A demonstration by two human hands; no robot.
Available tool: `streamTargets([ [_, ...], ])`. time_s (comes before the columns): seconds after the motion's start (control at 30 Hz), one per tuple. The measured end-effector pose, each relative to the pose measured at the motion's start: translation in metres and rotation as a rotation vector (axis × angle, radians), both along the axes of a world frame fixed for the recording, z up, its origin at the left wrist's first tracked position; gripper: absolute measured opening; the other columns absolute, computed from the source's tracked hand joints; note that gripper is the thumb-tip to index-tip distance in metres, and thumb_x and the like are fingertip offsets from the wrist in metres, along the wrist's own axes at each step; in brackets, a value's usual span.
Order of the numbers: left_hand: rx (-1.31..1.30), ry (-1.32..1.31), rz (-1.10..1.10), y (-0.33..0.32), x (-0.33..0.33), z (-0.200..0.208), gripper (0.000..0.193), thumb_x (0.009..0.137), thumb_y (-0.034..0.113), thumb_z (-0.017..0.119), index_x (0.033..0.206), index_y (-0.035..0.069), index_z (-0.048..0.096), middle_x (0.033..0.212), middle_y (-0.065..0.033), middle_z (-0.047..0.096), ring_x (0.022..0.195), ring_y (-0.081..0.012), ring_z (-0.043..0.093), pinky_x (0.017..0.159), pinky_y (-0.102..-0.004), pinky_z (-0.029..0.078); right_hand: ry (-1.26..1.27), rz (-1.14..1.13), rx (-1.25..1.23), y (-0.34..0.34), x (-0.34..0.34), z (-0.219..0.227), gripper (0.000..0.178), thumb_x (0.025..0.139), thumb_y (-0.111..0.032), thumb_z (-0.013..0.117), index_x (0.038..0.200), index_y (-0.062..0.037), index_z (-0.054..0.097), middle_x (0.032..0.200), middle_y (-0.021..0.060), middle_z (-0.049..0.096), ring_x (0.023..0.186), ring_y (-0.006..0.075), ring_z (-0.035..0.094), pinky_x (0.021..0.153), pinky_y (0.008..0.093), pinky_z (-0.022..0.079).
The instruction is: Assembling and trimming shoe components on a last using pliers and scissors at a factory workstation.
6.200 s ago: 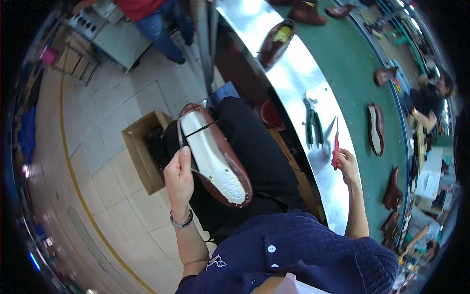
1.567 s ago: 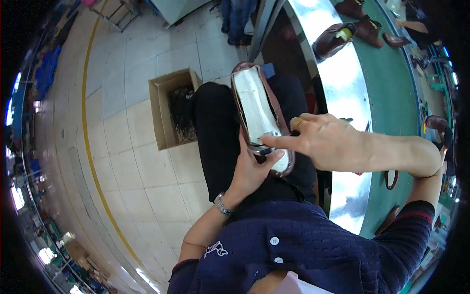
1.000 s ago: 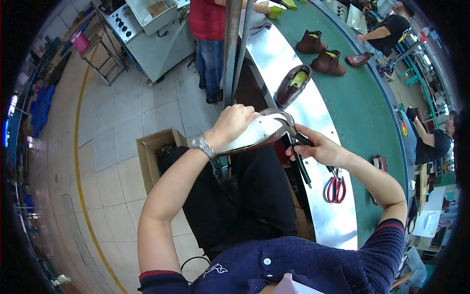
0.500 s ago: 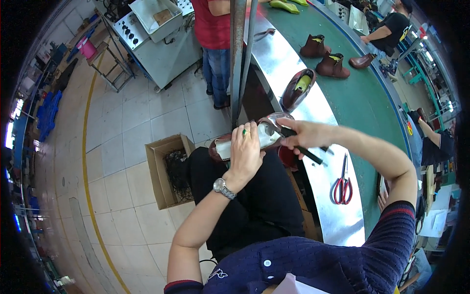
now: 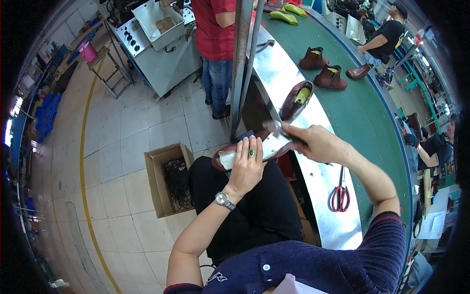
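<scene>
A brown shoe [image 5: 221, 159] lies across my raised knee with its white bottom turned up. My left hand [image 5: 246, 166] is closed over its middle, the fingers laid across the white bottom. In my right hand [image 5: 318, 142] is a pair of pliers [image 5: 277, 128], gripped by its dark handles, which my fingers mostly hide. The metal head is smeared by motion over the end of the shoe nearest the bench; whether it touches, I cannot tell. Red-handled scissors [image 5: 340, 197] lie on the metal bench below my right forearm.
Beyond my hands, another brown shoe [image 5: 297, 100] with a green last stands on the metal bench edge [image 5: 338, 230]. Brown boots [image 5: 331, 77] and green lasts [image 5: 284, 17] sit on the green belt [image 5: 362, 117]. An upright post [image 5: 240, 63] and a carton [image 5: 159, 181] are close by.
My right hand has shifted up and away from me, its fingers now wrapped round the pliers' handles, which showed apart before. My left hand stays on the shoe.
</scene>
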State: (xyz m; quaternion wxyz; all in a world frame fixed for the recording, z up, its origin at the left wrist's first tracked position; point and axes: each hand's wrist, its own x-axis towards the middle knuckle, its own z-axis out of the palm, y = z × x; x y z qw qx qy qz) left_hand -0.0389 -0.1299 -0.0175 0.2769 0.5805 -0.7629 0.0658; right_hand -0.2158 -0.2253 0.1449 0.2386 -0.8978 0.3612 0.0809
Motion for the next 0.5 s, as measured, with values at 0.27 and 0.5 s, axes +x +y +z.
streamTargets([
  [0.27, -0.031, -0.048, 0.047, -0.003, -0.001, -0.004, 0.068, 0.08, 0.021, 0.07, 0.132, -0.013, 0.043, 0.132, -0.0295, 0.047, 0.123, -0.0417, 0.047, 0.107, -0.0466, 0.036, -0.134, -0.23, 0.143, 0.002, 0.011, -0.028, 0.054, 0.091, -0.014, 0.055, 0.141, -0.0058, 0.036, 0.077, 0.0252, 0.064, 0.073, 0.0421, 0.065, 0.07, 0.0483, 0.05],
  [0.5, 0.028, -0.098, 0.073, -0.007, -0.006, -0.002, 0.068, 0.081, 0.022, 0.069, 0.133, -0.011, 0.042, 0.136, -0.0282, 0.045, 0.126, -0.0417, 0.045, 0.108, -0.0457, 0.035, -0.074, -0.252, 0.188, -0.012, 0.003, -0.05, 0.066, 0.096, -0.016, 0.053, 0.151, -0.0104, 0.018, 0.063, 0.013, 0.062, 0.056, 0.0226, 0.066, 0.062, 0.0356, 0.055],
])
